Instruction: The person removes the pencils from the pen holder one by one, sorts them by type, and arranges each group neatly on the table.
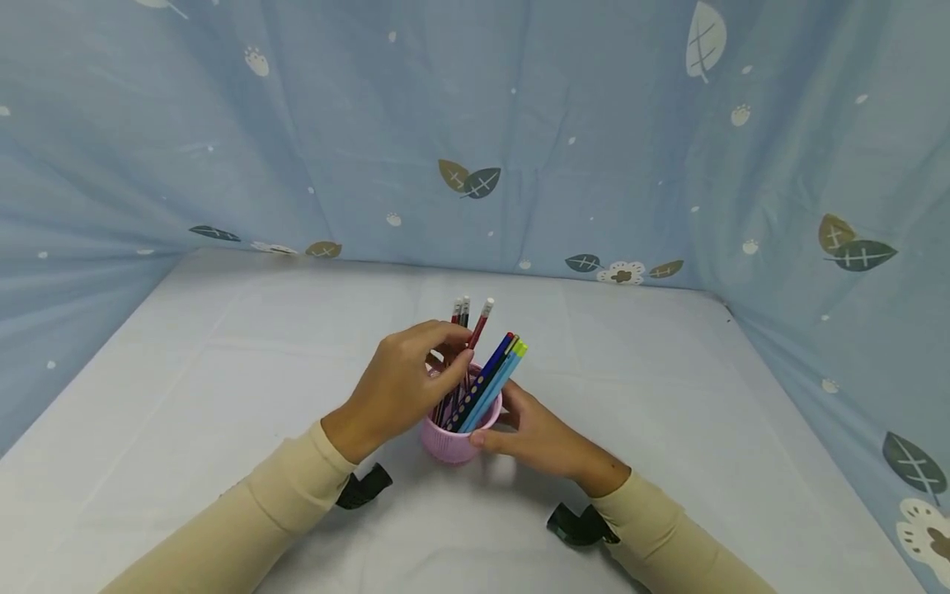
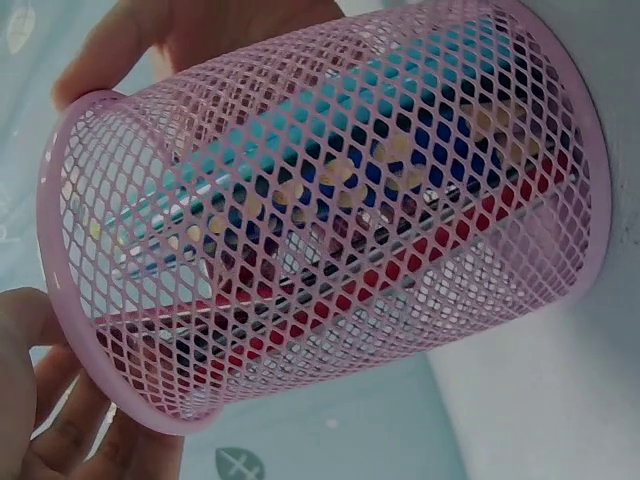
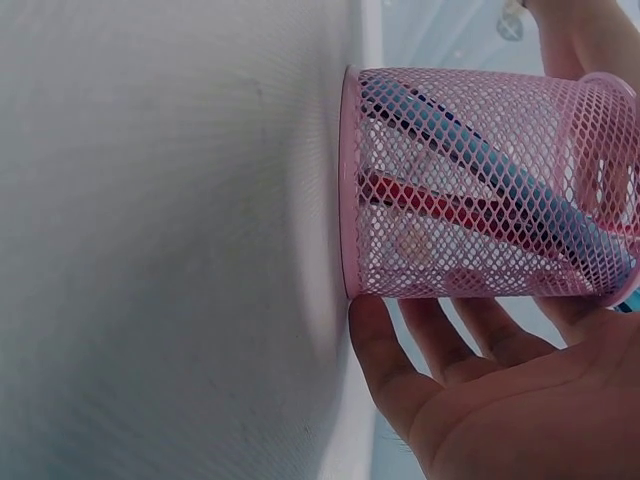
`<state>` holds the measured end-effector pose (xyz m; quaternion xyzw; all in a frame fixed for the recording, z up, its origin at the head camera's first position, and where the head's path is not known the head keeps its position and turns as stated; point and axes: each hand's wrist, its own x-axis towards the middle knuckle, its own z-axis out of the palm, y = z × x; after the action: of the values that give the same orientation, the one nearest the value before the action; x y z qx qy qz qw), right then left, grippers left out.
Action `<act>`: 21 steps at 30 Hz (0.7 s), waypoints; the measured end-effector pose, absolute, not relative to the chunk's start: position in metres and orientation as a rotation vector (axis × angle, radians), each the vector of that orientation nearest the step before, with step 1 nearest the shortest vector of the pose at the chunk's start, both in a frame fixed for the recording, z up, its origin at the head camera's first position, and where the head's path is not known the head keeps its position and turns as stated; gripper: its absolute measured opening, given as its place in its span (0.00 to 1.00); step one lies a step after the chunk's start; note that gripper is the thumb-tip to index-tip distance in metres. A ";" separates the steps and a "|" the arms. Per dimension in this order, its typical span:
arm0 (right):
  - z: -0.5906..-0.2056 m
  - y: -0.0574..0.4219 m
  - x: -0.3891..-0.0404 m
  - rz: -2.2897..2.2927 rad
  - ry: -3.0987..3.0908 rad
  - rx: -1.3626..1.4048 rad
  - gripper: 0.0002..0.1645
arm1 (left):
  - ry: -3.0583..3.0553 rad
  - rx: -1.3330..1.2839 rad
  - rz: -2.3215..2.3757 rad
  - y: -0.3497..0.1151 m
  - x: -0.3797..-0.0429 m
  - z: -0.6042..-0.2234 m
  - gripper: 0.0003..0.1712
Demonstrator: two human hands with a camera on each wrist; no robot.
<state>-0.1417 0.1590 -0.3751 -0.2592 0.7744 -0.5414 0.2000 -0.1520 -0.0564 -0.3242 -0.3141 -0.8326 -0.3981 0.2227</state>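
A pink mesh pen cup (image 1: 449, 448) stands on the white surface, holding several pencils and pens. My left hand (image 1: 404, 375) is over its mouth and pinches a red pencil (image 1: 478, 328) with a white eraser between thumb and fingers. The pencil's lower end is within the cup. My right hand (image 1: 545, 437) grips the cup's right side, its thumb near the front rim. In the right wrist view, the right hand's fingers (image 3: 480, 340) lie along the mesh. Light-blue pens (image 1: 493, 392), a dark-blue dotted pencil (image 1: 467, 404) and other eraser-tipped pencils (image 1: 456, 312) lean inside.
White cloth (image 1: 223, 363) covers the tabletop. Blue leaf-print curtains (image 1: 564, 148) hang behind and at both sides. Black wrist devices (image 1: 364, 487) sit below each sleeve cuff.
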 end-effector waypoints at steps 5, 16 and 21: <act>-0.374 0.159 -0.141 -1.495 2.164 -0.719 0.58 | -2.267 -0.885 -1.183 -0.058 -0.151 -0.320 0.08; -0.372 0.157 -0.142 -1.488 2.186 -0.676 0.56 | -2.029 -0.855 -1.182 -0.071 -0.151 -0.298 0.11; -0.373 0.157 -0.142 -1.492 2.188 -0.683 0.55 | -1.910 -0.809 -1.173 -0.078 -0.153 -0.288 0.10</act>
<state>-0.1420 0.1571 -0.3728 -0.2447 0.7836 -0.5343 0.2018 -0.1526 -0.0782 -0.2882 -0.3153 -0.7446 -0.4571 0.3704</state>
